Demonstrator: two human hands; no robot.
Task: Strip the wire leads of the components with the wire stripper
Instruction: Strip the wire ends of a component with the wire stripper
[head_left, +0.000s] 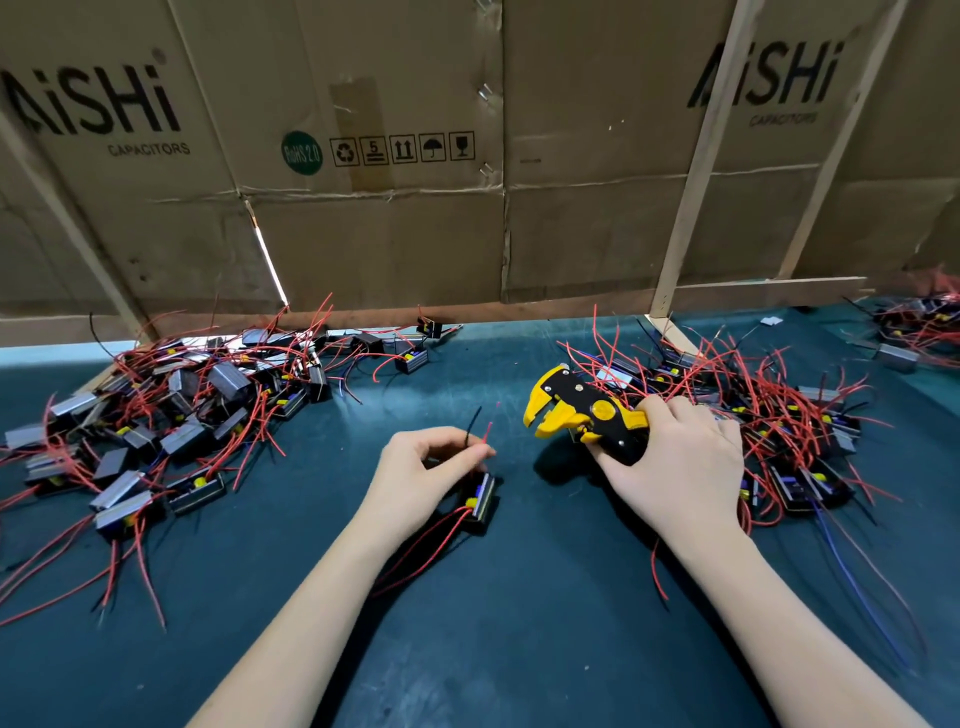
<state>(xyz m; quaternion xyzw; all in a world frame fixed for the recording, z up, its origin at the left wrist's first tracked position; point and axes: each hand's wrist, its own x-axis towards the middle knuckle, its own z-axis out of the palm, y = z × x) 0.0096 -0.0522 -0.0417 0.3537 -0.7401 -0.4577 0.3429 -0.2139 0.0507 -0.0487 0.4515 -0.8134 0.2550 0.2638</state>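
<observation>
My left hand (423, 475) pinches a red lead and a black lead (480, 434) of a small black component (482, 501). The wire ends stick up above my fingertips and the component hangs just below my hand, over the mat. My right hand (675, 467) grips the handles of the yellow and black wire stripper (582, 413). Its yellow jaws point left, standing open a short way to the right of the held leads, not touching them.
A pile of components with red wires (171, 421) lies on the left of the dark green mat (519, 623). Another pile (779, 415) lies right behind my right hand. A cardboard wall (467, 156) with wooden battens closes the back.
</observation>
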